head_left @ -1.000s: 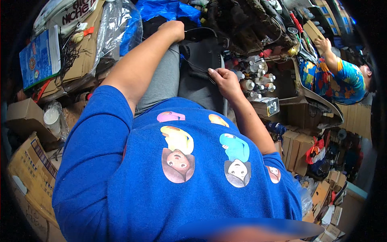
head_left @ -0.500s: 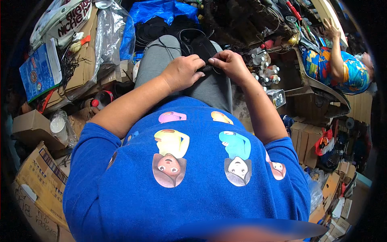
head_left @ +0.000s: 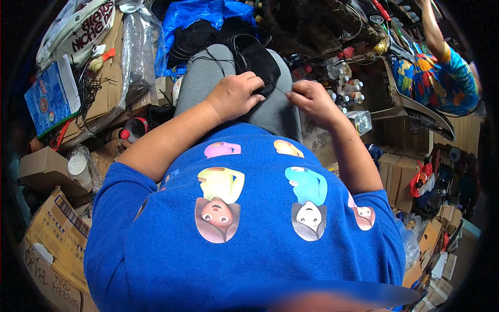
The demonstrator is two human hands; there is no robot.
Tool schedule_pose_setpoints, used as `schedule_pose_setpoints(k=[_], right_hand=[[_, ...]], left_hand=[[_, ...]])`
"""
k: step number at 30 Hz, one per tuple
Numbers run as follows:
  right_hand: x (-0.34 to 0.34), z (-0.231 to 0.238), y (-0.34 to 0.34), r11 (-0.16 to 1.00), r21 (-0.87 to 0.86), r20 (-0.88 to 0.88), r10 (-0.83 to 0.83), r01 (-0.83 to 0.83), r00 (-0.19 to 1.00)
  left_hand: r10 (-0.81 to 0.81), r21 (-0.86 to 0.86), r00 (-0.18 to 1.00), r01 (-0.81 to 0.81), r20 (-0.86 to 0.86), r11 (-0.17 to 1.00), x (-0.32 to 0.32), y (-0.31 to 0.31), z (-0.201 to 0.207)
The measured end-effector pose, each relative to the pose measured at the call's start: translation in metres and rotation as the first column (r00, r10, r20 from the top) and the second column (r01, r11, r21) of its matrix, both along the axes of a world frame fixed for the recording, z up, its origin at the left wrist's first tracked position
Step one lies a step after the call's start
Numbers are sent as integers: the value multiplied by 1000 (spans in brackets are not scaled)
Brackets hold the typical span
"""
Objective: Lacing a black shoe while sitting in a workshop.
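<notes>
A black piece of fabric (head_left: pixel 261 65) lies across my grey-clad lap with its near edge in my left hand (head_left: pixel 235 94). The fingers of that hand are closed on the edge, and the thumb points toward the right. To the right of the fabric, my right hand (head_left: pixel 312 101) is raised with thumb and forefinger pinched together. A faint thin thread seems to run from the fabric to this pinch; any needle is too small to make out. Loose black cord (head_left: pixel 212 58) loops over my left knee and along the fabric.
More black pieces (head_left: pixel 196 37) lie on blue plastic (head_left: pixel 182 14) beyond my knees. Several small clear bottles (head_left: pixel 353 91) stand to the right. Cardboard (head_left: pixel 106 86) and a blue booklet (head_left: pixel 52 93) are at the left. A person in a colourful shirt (head_left: pixel 442 83) is at the far right.
My right hand has moved right, away from the fabric and my left hand. My left hand stays on the fabric's edge. The other person's arm has moved up.
</notes>
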State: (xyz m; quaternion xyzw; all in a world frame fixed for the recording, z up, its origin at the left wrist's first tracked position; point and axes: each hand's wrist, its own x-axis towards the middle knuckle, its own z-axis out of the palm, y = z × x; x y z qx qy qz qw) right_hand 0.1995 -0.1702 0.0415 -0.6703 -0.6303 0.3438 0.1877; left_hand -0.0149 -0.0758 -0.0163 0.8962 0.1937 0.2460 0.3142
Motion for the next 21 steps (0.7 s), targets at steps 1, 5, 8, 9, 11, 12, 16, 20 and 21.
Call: schedule_pose_setpoints(k=[1,5,8,9,11,12,16,20,21], right_hand=[[10,4,-8,996,3,-126,-85,86,988],[14,18,-21,969,95,-238,-202,230,950],[-1,17,-10,977,170,-31,-127,131,991],[-6,18,-6,986,117,20,-119,116,993],[-10,14,-1,988,117,49,-109,102,993],[-10,11,2,988,120,76,-103,93,992],[-11,10,8,990,111,99,-99,88,990],[-11,11,12,994,92,179,-79,64,981],[-12,12,13,992,110,201,-84,62,976]], left_hand=[[-1,-6,1000,1,1,1000,0,3,0],[-97,-84,995,98,17,992,-4,32,6],[-127,-108,986,139,109,984,5,53,9],[-178,-61,979,184,97,981,10,58,9],[-239,-28,971,239,24,971,18,67,4],[-240,-30,970,241,28,970,21,68,4],[-245,-63,967,241,-68,969,25,71,4],[-242,-129,969,233,-56,964,25,75,-2],[-243,-131,969,234,-54,963,25,76,-2]])
